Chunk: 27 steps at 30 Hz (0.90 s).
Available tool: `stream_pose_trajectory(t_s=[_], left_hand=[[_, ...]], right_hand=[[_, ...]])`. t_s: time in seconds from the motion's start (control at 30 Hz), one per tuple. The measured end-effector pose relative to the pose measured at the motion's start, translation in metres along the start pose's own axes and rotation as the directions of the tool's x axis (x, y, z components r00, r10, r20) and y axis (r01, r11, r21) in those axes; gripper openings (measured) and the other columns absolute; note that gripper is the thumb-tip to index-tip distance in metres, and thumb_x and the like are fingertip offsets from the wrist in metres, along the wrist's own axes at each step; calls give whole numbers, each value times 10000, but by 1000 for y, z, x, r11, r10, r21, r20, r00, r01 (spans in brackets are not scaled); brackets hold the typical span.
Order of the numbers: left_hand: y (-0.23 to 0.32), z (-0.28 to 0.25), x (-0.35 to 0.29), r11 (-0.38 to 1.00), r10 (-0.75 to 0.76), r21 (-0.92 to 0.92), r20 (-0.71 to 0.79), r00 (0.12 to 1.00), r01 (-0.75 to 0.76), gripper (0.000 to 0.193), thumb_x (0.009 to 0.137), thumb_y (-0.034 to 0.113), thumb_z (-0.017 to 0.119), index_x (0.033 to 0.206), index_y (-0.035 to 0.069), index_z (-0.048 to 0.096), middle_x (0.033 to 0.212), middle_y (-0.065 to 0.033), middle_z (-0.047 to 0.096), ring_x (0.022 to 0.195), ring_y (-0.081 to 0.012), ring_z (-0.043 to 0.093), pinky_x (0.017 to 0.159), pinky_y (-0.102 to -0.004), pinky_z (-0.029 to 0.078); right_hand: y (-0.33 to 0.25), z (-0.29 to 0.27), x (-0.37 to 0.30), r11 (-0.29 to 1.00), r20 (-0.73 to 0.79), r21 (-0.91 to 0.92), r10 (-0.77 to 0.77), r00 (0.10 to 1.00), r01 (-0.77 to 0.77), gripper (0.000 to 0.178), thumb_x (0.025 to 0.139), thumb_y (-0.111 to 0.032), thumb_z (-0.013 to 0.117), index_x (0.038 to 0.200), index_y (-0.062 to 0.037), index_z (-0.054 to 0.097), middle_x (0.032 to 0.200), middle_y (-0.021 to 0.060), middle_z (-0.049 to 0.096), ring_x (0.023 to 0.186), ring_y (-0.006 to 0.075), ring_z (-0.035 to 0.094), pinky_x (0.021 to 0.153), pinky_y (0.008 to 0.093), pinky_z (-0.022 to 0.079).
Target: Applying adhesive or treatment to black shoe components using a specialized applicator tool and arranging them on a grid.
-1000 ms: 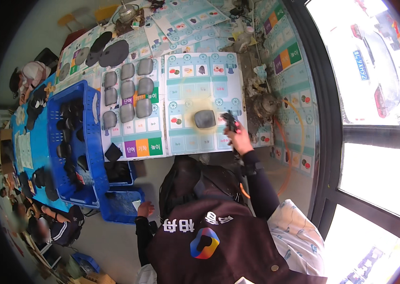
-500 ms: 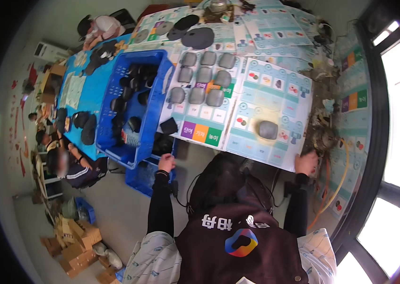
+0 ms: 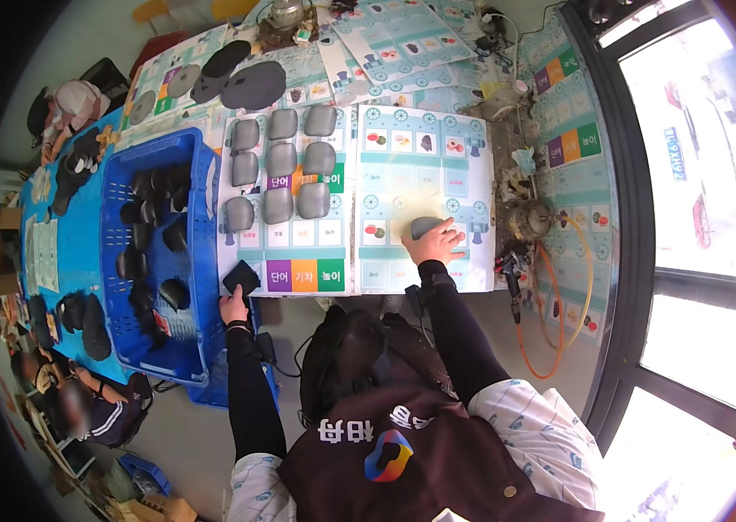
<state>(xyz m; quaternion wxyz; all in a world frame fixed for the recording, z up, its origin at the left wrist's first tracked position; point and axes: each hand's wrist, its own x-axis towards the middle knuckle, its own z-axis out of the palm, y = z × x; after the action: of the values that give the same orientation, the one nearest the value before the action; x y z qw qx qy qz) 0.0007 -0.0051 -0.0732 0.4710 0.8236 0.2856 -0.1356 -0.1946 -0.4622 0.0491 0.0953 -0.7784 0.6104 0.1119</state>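
Note:
My right hand (image 3: pixel 434 244) reaches over a rounded grey pad (image 3: pixel 423 227) on the right-hand printed board. Its fingers are spread, the thumb lies at the pad's left side, and the hand covers the pad's near part. At the near left corner of the table, my left hand (image 3: pixel 233 307) is closed at the lower edge of a black square pad (image 3: pixel 242 277). Several similar grey rounded pads (image 3: pixel 281 160) lie in rows on the left-hand printed board (image 3: pixel 333 239).
A blue crate (image 3: pixel 204 296) holding dark pieces stands left of the table. Dark flat ovals (image 3: pixel 253 85) lie at the back. A black air tool (image 3: pixel 511 283) with an orange hose hangs at the table's right edge. Other people sit at the left beside a blue-covered table (image 3: pixel 81 287).
My right hand has come from the table's right edge to the single grey pad. My left hand has risen to the black square pad. The view has shifted rightward.

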Motion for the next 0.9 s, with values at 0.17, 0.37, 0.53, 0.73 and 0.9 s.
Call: stream_pose_trajectory(t_s=[0.17, 0.37, 0.53, 0.73, 0.9], left_hand=[[-40, -24, 48, 949, 301, 107, -23, 953, -297, 388, 843, 410, 777, 831, 74, 583, 589, 17, 443, 432, -101, 388, 379, -253, 315], [0, -28, 7, 970, -113, -193, 172, 979, 146, 343, 851, 361, 791, 975, 80, 639, 659, 38, 482, 482, -64, 406, 399, -224, 299], [17, -34, -23, 972, 32, -233, 251, 968, 28, 235, 874, 282, 783, 862, 106, 628, 667, 82, 496, 517, -22, 388, 460, -217, 284], [29, -72, -51, 971, 23, -237, 277, 961, 45, 202, 879, 250, 783, 879, 115, 633, 660, 87, 492, 515, -16, 406, 460, -205, 284], [14, -101, -72, 960, 217, 69, 439, 872, -273, 214, 863, 232, 785, 875, 48, 676, 746, 26, 627, 670, -59, 535, 596, -249, 435]], right_hand=[[-17, 7, -6, 1000, -72, 24, -6, 997, 8, 1236, 656, -568, 779, 1538, 47, 170, 1368, 251, 461, 1407, 423, 316, 1090, 700, 263], [-4, 16, -8, 999, -191, 0, -38, 981, 39, 1227, 647, -511, 806, 1523, 69, 172, 1351, 250, 510, 1369, 380, 399, 1091, 715, 246], [11, 3, -12, 936, -145, 349, 94, 985, -38, 1211, 639, -509, 823, 1496, 82, 203, 1320, 268, 560, 1258, 388, 541, 1113, 679, 238], [30, 10, -19, 684, 43, 704, 229, 972, -192, 1169, 661, -465, 827, 1499, 71, 213, 1336, 232, 571, 1245, 388, 545, 1098, 682, 262], [-34, -32, -78, 867, -284, 184, -403, 870, 462, 1112, 634, -362, 856, 1501, 25, 277, 1272, 188, 550, 1273, 369, 465, 1096, 692, 248]])
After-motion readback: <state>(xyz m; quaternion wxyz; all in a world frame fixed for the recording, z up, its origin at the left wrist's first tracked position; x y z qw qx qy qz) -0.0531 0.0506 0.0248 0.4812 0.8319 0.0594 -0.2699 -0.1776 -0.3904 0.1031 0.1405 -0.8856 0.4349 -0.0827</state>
